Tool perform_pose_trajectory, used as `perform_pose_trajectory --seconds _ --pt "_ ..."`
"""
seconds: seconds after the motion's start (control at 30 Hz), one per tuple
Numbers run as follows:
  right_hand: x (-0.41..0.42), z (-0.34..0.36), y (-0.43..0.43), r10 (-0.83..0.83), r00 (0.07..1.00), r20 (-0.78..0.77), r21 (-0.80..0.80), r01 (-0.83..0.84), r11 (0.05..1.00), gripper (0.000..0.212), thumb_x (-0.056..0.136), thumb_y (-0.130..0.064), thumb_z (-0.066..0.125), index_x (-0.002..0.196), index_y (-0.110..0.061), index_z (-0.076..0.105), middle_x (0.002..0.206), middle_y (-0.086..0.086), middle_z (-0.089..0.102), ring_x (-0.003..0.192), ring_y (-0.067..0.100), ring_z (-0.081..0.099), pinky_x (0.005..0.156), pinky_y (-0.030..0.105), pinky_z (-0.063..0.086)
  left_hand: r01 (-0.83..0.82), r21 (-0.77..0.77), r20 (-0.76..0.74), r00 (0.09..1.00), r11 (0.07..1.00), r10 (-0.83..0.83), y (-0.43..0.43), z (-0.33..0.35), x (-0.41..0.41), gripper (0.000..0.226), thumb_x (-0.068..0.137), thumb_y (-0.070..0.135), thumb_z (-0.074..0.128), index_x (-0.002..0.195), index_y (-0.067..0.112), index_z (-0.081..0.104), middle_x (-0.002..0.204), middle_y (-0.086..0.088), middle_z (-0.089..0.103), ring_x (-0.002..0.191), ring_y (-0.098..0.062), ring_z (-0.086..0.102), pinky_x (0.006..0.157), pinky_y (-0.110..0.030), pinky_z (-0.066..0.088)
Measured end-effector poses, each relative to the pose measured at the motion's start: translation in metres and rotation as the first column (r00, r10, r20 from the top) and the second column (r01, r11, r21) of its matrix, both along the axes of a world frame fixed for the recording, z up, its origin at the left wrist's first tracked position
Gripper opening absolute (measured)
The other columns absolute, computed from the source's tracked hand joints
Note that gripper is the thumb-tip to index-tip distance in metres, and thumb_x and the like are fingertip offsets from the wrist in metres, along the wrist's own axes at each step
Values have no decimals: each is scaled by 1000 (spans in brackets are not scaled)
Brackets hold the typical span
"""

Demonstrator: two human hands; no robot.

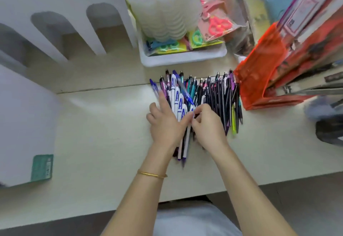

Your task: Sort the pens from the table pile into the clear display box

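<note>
1. Starting at the left, we meet a pale blurred slab (pixel 24 124) with a green label (pixel 42 169), cut off by the frame edge; we cannot tell what it is.
2. Behind it a white rack (pixel 78 22) with arched slots stands on the bench (pixel 104 120).
3. The left hand (pixel 165 124), a gold bangle (pixel 152 174) on its wrist, lies on the near left part of the pen pile (pixel 213 94), fingers (pixel 163 99) released and spread flat, hiding the pens beneath.
4. The pile lies mid-bench, just in front of a white tray (pixel 183 59) of packaged scissors (pixel 216 25), ends fanned away from us.
5. The right hand (pixel 207 124) touches the left one; its fingers are curled, pinching a white pen (pixel 187 143) near its top, the barrel running back between both wrists.
6. An orange bag (pixel 259 79) touches the pile's right side; blurred packets (pixel 306 12) crowd beyond it.
7. We see the bench is cream, with a seam (pixel 104 88) crossing it under the pile's far end; past its near edge lies dark floor (pixel 297 208).
</note>
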State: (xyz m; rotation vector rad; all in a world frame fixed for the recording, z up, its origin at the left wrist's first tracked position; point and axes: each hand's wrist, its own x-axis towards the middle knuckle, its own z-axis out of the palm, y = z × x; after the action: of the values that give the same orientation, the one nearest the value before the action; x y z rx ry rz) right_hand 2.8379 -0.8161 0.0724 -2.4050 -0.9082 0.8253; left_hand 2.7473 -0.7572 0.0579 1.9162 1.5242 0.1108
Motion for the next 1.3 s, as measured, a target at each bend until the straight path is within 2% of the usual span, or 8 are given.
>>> perform_pose_trajectory --seconds 0.2,0.5,0.63,0.7,0.8,0.93,1.07,1.3 --pt "7 -2 1 -16 996 -83 58 21 998 23 94 -9 37 112 -17 47 94 7 61 80 25 64 71 47 56 94 -44 -112 989 995 -98 23 -1 12 109 75 69 62 152 36 -8 145 -10 21 127 -31 25 97 -43 39" --pt "14 10 19 67 998 1 109 -67 992 20 95 -16 42 113 -17 50 95 5 62 82 26 66 76 45 52 131 -6 -102 986 991 -131 31 -4 -7 89 85 50 63 153 30 9 146 -9 23 129 -31 24 103 -39 33" --pt "15 14 29 76 997 14 117 -77 990 16 97 -20 45 112 -19 51 92 2 63 81 23 65 75 43 52 99 35 -86 992 994 -96 32 -5 -20 82 85 42 64 151 27 18 141 -9 30 123 -31 30 98 -39 38" --pt "15 16 35 74 996 45 122 -79 989 16 97 -18 45 111 -18 53 94 1 63 81 21 61 72 39 51 92 58 -109 990 994 -85 31 -6 -28 77 85 43 63 149 29 22 138 -7 32 120 -30 32 94 -39 43" --pt "15 20 51 91 981 173 134 -115 984 23 96 -12 45 116 -16 55 113 3 57 96 24 54 73 35 45 83 52 -116 990 995 -77 31 -7 -38 72 86 45 61 147 34 26 134 -4 34 117 -28 33 91 -41 45" --pt "11 13 75 302 840 450 59 -365 929 38 89 -3 48 122 -18 59 127 4 51 121 27 39 95 37 32 107 48 -139 985 993 -100 34 -4 -46 67 86 37 60 145 35 29 132 -4 36 115 -28 34 88 -38 45" --pt "1 2 84 490 765 418 -38 -524 851 38 85 -5 47 119 -19 60 123 1 59 118 26 47 103 40 30 125 28 -159 980 992 -119 39 0 -59 68 85 29 62 146 35 29 131 -4 36 114 -28 35 88 -38 45" --pt "-5 -7 55 438 781 444 65 -516 854 38 81 -1 56 117 -11 62 114 9 61 109 33 51 97 41 34 228 -57 -41 972 972 -230 60 4 -83 68 82 25 73 140 27 38 126 -4 43 117 -27 38 94 -36 38"
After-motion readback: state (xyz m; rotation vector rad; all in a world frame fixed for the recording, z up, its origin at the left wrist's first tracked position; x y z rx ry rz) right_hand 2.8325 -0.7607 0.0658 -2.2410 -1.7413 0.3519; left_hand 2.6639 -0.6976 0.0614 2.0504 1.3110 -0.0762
